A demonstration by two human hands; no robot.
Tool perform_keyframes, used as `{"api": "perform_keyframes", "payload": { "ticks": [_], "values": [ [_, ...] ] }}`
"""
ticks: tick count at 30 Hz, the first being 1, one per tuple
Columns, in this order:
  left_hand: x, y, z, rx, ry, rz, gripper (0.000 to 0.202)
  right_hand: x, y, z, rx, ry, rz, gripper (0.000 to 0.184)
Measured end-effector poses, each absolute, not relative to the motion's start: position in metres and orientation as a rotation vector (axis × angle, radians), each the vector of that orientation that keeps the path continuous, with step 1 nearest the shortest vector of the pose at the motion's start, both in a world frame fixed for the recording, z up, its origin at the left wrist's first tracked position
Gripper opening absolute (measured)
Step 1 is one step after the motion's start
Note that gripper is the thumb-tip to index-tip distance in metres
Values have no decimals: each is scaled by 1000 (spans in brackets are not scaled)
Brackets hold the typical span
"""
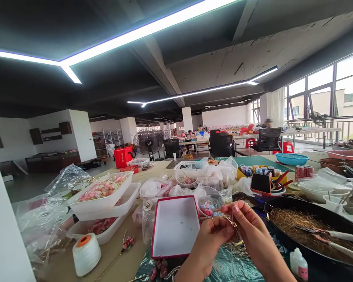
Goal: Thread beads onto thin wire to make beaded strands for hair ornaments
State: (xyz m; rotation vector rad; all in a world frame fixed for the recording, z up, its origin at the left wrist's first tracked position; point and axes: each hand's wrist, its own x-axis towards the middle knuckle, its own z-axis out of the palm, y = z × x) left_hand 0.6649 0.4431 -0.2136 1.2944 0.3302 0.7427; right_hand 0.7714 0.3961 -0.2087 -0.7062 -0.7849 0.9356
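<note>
A short length of gold wire [231, 224] is being held right in the grip, out in front of the onlooker's view of the worktable. The left hand [211, 239] and the right hand [248, 223] are both clenching on it, thumbs and fingertips [227, 210] pinching closely together, with the wire showing between them and its lower end pointing down. The hands are nearly touching. Just beside the left hand, a shallow white box with a red rim [175, 227] is sitting on the table, and a clear plastic bowl of small pink and blue pieces [210, 204] is resting just behind the hands. To the right, a black pan [282, 203] is holding a heap of fine gold strands [300, 227] with two white-handled tools [335, 235] lying across it. A phone [260, 184] is lying farther back, while a white thread spool [86, 254] is standing well off to the left.
</note>
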Motion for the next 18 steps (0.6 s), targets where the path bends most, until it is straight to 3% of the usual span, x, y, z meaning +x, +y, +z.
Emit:
{"api": "perform_keyframes", "payload": {
  "ticks": [8, 18],
  "values": [
    [668, 442, -258, 1125, 397, 736, 15, 770, 403, -208, -580, -640, 1078, 11],
    [646, 462, -276, 1283, 500, 718, 27, 789, 426, -226, -649, -642, 1141, 12]
  ]
}}
